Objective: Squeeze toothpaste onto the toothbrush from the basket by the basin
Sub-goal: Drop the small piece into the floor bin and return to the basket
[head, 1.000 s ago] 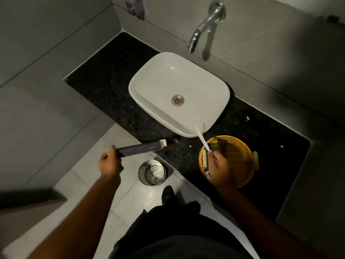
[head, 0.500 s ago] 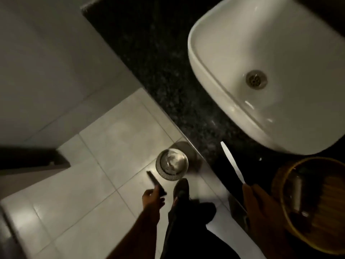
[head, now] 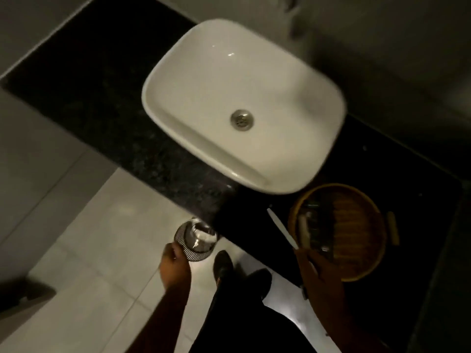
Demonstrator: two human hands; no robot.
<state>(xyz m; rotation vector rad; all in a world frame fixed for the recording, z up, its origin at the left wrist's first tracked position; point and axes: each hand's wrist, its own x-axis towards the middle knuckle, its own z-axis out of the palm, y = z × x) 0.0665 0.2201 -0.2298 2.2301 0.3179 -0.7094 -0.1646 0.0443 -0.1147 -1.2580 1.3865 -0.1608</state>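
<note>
My right hand [head: 314, 268] is closed around a white toothbrush [head: 281, 231], whose slim handle sticks up and to the left over the dark counter. Just right of it stands the round woven basket [head: 356, 273], with a pale tube-like item [head: 303, 226] and dark items along its left side; blur hides what they are. My left hand [head: 175, 262] hangs low over the floor, at the rim of a small metal bin [head: 196, 238]. No box shows in this hand, and its fingers look loosely apart.
The white basin [head: 254, 80] sits on a black speckled counter [head: 107, 98] against grey wall tiles. The bin stands on the pale floor tiles below the counter edge, with something pale inside. My dark shoe [head: 223, 263] and trousers are beside it.
The left hand carried the dark toothpaste box down to the bin; the box is no longer in it. The right hand keeps the toothbrush beside the basket. The view swung back up toward the basin.
</note>
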